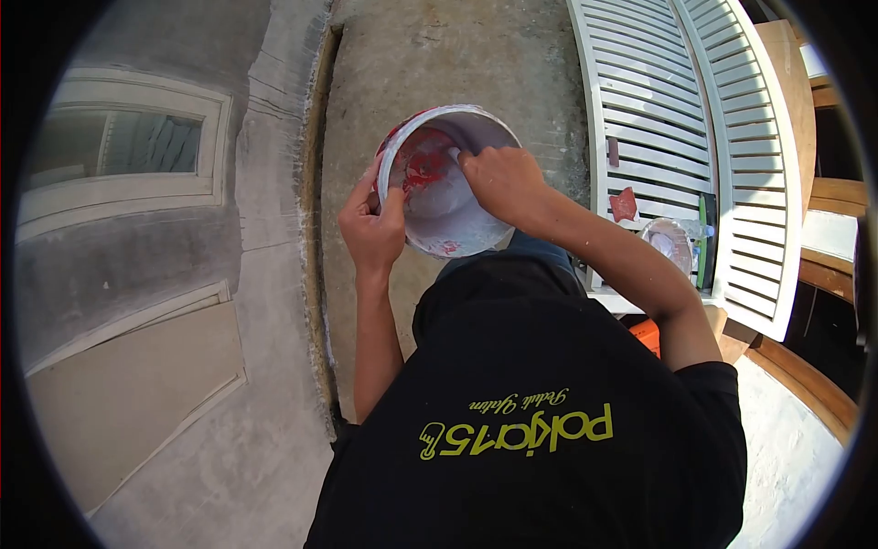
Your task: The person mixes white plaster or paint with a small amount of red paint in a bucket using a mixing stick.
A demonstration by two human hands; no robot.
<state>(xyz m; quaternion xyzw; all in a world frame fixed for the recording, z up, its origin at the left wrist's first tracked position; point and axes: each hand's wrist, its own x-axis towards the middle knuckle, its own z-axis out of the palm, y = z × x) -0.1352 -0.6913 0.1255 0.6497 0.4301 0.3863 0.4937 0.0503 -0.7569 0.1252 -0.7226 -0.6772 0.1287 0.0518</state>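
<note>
A paint bucket (444,215), smeared white inside with red patches, is tilted so that its mouth faces me. My left hand (375,220) grips its left rim, thumb on the inside and fingers around the outer wall. At the right side of the mouth, my right hand (501,183) is closed in a fist, partly inside the bucket. A small pale tip shows by its thumb and forefinger, but I cannot make out what it belongs to. The fist hides part of the bucket's right wall.
White louvered shutters (649,101) lie at right. On them are a reddish scrap (624,205), a clear plastic tub (668,240) with white material and a green strip (706,242). A grey wall with a window (151,142) stands left of the concrete floor (457,55).
</note>
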